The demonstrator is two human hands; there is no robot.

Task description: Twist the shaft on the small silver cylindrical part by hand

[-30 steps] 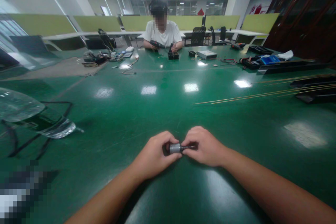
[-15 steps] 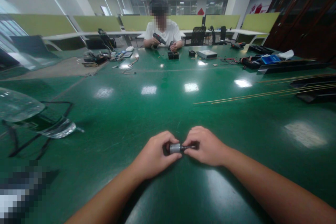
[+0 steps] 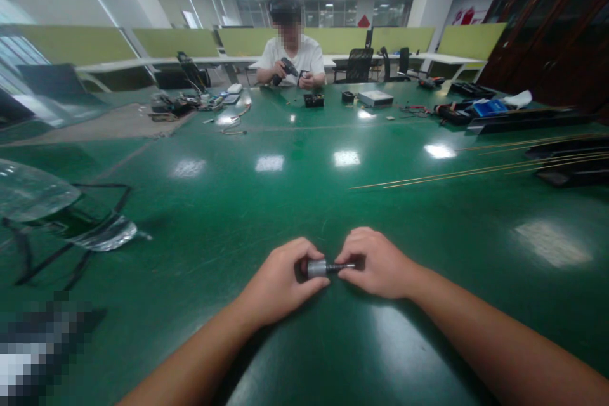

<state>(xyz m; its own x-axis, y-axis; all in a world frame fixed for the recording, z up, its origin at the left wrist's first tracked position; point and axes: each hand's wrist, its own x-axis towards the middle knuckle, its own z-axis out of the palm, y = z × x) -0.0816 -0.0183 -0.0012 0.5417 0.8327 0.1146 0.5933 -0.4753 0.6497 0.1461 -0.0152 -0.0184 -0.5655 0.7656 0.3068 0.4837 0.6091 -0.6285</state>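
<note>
Just above the green tabletop lies a small silver cylinder [image 3: 316, 268], motor-like, with dark ends. A thin dark shaft [image 3: 351, 265] with a bright tip sticks out of it to the right. My left hand [image 3: 280, 279] is closed round the cylinder, thumb below and fingers above; its left end is partly hidden in the palm. The thumb and fingertips of my right hand [image 3: 375, 264] pinch the shaft, a little apart from the cylinder's face. Finer detail on the shaft is too small to make out.
A large clear bottle [image 3: 57, 203] lies on a black stand at left. Thin brass-coloured rods [image 3: 457, 174] stretch in from the right. Across the green table [image 3: 266, 203] a person [image 3: 291, 63] holds a power drill [image 3: 288, 67], near a black box [image 3: 314, 100]. Tools and cables lie beyond.
My right hand has slid slightly right along the shaft, so more of it shows beside the cylinder. My left hand stays put. The person opposite has shifted the drill and leaned slightly left.
</note>
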